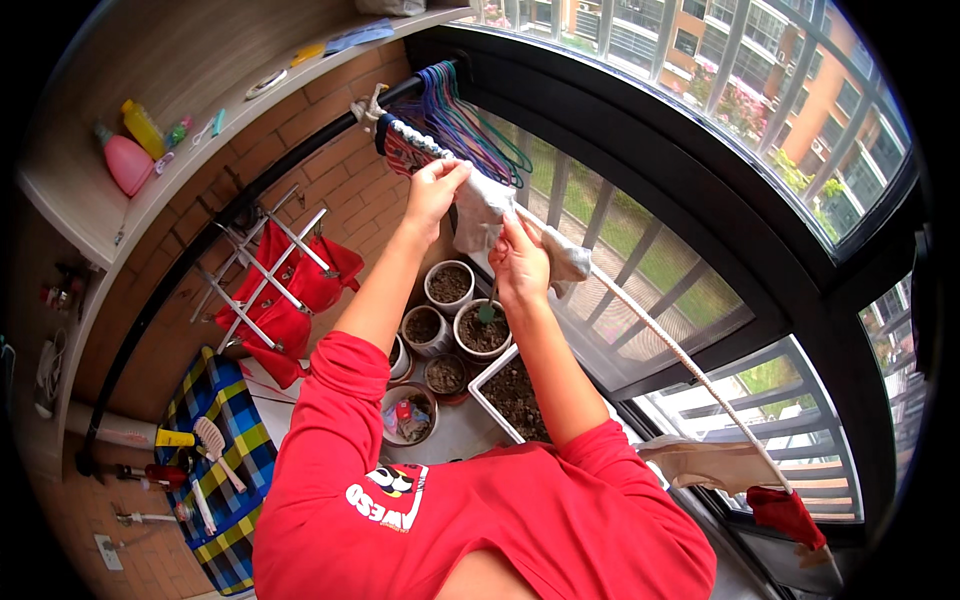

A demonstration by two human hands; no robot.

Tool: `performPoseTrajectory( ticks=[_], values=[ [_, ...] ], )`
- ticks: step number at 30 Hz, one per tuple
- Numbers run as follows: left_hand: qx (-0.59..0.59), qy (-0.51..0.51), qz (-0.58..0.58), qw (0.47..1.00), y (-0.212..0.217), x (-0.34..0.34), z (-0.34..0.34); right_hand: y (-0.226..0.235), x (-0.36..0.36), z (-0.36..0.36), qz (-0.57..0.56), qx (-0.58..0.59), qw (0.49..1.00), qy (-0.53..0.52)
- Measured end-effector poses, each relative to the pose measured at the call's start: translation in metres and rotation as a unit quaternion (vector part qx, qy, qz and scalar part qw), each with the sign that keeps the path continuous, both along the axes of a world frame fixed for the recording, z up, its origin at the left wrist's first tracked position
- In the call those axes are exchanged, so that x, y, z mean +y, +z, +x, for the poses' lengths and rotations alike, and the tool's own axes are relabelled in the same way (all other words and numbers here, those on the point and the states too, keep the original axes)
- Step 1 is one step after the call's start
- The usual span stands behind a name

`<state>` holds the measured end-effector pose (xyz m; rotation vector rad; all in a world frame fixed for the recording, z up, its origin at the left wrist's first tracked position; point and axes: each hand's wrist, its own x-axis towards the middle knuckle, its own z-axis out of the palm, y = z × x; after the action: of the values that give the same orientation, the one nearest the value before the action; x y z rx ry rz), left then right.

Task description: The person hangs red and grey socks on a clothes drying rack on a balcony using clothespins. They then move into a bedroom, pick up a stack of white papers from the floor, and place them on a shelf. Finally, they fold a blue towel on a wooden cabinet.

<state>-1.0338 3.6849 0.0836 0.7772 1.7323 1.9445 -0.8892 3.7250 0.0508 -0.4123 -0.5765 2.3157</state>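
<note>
L hand [432, 188] and R hand [517, 262] both pinch pale cloth [480, 210] draped over rope [650, 330]: hanging step in progress; next calls for spreading it flat along rope.

brick wall [345, 150], barred window [700, 130], daylight, tiled floor [60, 520]

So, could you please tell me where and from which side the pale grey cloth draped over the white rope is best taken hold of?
Probably at its top fold, where the pale grey cloth bends over the white rope, coming from the room side. There it is bunched and supported, while the lower ends hang loose. The left hand and the right hand pinch it near that fold, and window bars block the far side.
</note>
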Motion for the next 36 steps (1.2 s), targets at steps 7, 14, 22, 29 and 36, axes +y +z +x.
performPoseTrajectory(
  ticks=[7,14,22,29,36],
  values=[
    [0.386,0.212,-0.014,0.898,0.0,-0.007,0.036,-0.007,-0.008,0.045,0.156,-0.073,0.976,0.131],
    [0.304,-0.071,-0.087,0.946,-0.023,-0.004,0.108,-0.013,-0.007,0.126,0.366,-0.251,0.892,0.084],
    [0.074,-0.094,0.002,0.993,-0.018,0.005,0.112,0.023,-0.008,0.128,0.458,-0.362,0.811,-0.035],
    [0.127,0.042,0.032,0.991,-0.002,0.014,0.097,0.016,-0.008,0.116,0.465,-0.311,0.829,-0.015],
    [0.258,-0.026,-0.007,0.966,-0.04,-0.07,0.122,0.014,-0.012,0.128,0.6,-0.27,0.679,0.326]
  ],
)
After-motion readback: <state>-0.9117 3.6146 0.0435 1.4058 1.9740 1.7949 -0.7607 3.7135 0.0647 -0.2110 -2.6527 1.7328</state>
